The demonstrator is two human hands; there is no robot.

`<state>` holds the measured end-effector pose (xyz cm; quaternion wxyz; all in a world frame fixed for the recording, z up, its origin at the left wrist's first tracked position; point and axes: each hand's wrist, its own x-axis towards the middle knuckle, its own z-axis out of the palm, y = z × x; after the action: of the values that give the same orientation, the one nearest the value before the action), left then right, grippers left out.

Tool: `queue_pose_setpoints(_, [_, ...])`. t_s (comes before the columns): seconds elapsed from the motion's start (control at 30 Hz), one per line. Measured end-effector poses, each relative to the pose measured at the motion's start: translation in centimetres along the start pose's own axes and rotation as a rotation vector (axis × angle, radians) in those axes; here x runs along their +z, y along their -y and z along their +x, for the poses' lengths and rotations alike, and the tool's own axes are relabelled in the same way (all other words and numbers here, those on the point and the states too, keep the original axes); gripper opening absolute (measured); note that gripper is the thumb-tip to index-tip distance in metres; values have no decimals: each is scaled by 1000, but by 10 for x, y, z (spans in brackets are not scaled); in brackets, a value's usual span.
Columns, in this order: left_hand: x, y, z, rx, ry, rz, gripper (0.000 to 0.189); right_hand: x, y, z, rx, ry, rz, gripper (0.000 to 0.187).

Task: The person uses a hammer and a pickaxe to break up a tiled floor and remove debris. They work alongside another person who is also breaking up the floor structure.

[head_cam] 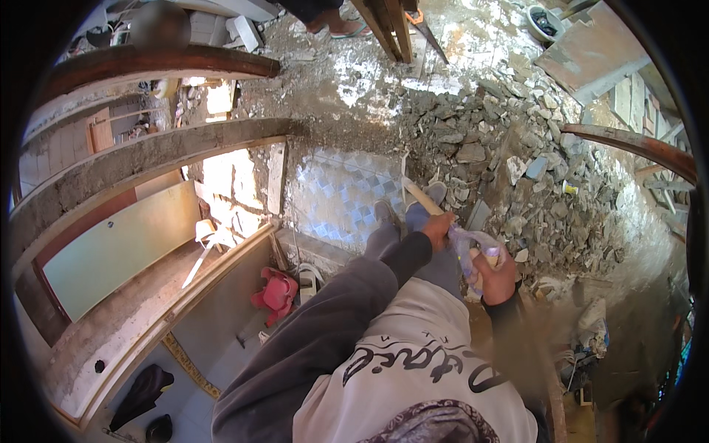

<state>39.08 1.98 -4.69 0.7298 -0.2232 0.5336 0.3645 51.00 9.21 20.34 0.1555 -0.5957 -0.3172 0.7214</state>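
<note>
My left hand [439, 231] is closed around a pale wooden handle [422, 195], which slants up and left over my shoes. What sits at the handle's far end is too unclear to tell. Thin purplish translucent plastic [461, 241] stretches from beside my left hand to my right hand [494, 275]. The fingers of my right hand are bent around this plastic, and a small pale piece with a purple mark shows at its edge. Beneath the handle, my feet stand by a floor patch of blue and white tiles [338, 194].
Broken rubble [532, 216] is heaped to the right. An orange-handled handsaw [429, 36] leans by wooden posts [390, 27] ahead, near another person's sandalled foot [349, 29]. A concrete-coated beam [166, 144] crosses the left. A red plastic stool [277, 293] lies below left.
</note>
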Motion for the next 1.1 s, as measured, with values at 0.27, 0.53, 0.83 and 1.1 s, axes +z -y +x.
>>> queue_pose_setpoints(0.27, [15, -75, -127, -78, 77, -140, 17, 28, 3, -6, -211, 222, -25, 34])
queue_pose_setpoints(0.53, [17, -128, -202, -190, 146, 151, 21, 88, -92, 162, 543, -148, 527, 51])
queue_pose_setpoints(0.83, [-92, -288, -243, -236, 363, 408, 53, 188, -141, 310, 305, -216, 854, 21])
queue_pose_setpoints(1.1, [-234, -451, -301, 400, -329, 532, 57, 369, -216, 418, 107, -303, 1462, 17])
